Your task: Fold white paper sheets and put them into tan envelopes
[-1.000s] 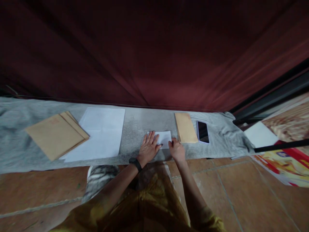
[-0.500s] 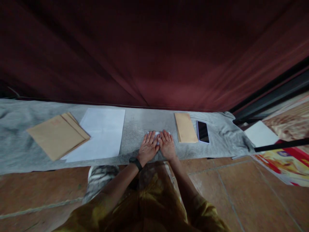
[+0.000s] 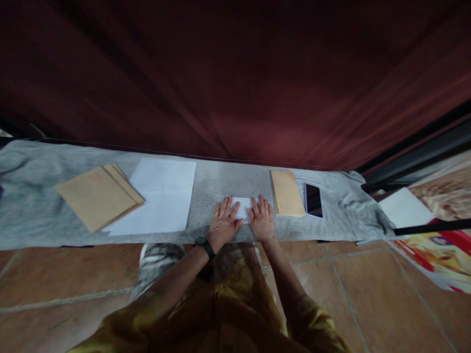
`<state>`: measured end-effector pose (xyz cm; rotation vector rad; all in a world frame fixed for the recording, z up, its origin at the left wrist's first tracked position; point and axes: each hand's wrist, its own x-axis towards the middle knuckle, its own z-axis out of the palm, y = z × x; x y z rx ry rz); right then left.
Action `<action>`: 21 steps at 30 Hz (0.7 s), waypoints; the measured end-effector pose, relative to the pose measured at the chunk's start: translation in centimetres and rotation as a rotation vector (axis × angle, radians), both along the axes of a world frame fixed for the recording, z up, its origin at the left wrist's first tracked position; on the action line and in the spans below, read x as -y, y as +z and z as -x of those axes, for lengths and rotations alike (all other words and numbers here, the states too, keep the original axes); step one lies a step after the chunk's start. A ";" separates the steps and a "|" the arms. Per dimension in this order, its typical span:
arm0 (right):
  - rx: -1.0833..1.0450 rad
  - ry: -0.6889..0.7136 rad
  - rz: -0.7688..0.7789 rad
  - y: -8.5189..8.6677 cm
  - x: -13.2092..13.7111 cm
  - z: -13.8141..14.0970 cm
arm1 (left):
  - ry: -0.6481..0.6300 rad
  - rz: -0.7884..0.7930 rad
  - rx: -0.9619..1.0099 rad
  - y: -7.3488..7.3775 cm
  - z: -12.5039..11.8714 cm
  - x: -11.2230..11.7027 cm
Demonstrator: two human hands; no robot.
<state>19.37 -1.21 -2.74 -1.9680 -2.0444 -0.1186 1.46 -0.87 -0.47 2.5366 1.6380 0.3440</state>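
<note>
A small folded white paper (image 3: 242,208) lies on the grey cloth in front of me, partly covered by my hands. On its left side rests my left hand (image 3: 223,224), palm down with fingers spread; a dark band circles that wrist. My right hand (image 3: 262,220) lies flat over the paper's right side, fingers stretched out. Between the two hands the middle of the paper shows. Neither hand grips anything.
Grey cloth (image 3: 213,179) covers the long narrow surface. To the left, brown envelopes (image 3: 96,196) overlap large white sheets (image 3: 162,196). A stack of smaller brown envelopes (image 3: 288,193) and a phone (image 3: 314,201) lie at right. A dark red curtain (image 3: 235,108) hangs behind.
My hands have moved apart, left and right, with fingers spread wider, uncovering more of the white paper. The whole view has shifted slightly.
</note>
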 end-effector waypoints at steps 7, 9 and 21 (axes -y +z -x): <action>-0.049 0.003 0.025 0.1 0.2 0.0 | 0.013 0.062 -0.006 0.2 -0.8 0.0; -0.044 0.004 0.018 0.2 0.2 0.0 | 0.017 0.077 -0.018 0.3 -1.0 0.2; -0.047 -0.012 0.036 0.4 0.2 0.1 | -0.078 0.032 -0.012 0.5 0.1 1.0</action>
